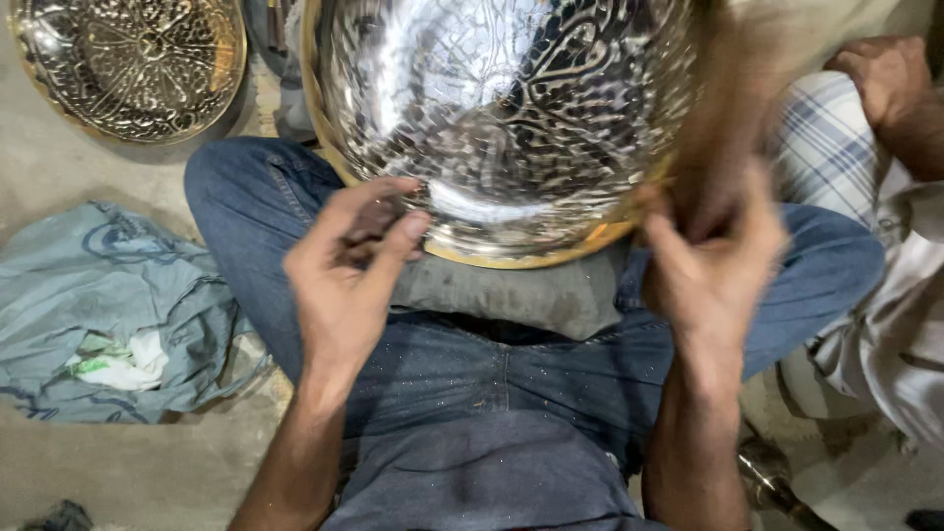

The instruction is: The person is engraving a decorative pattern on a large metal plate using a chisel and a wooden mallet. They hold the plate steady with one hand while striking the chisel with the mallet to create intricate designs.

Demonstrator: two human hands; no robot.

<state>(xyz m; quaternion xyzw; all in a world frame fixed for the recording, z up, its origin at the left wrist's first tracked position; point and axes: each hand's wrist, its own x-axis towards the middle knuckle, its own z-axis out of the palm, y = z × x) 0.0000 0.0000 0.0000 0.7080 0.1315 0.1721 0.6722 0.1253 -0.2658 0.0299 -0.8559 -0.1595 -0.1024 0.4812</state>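
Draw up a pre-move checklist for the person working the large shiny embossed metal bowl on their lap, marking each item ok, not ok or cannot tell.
1. Large shiny embossed metal bowl rests on the grey cushion over the lap: ok.
2. Left hand at the bowl's near rim: ok.
3. Right hand firmly gripping the rim: cannot tell, blurred.
4. Tool in either hand: cannot tell.
5. Second patterned metal dish lies apart on the floor: ok.
6. Neighbouring person's hand away from the bowl: ok.

One head view, worn by the sitter.
It looks steeply down, close over the lap and bowl.
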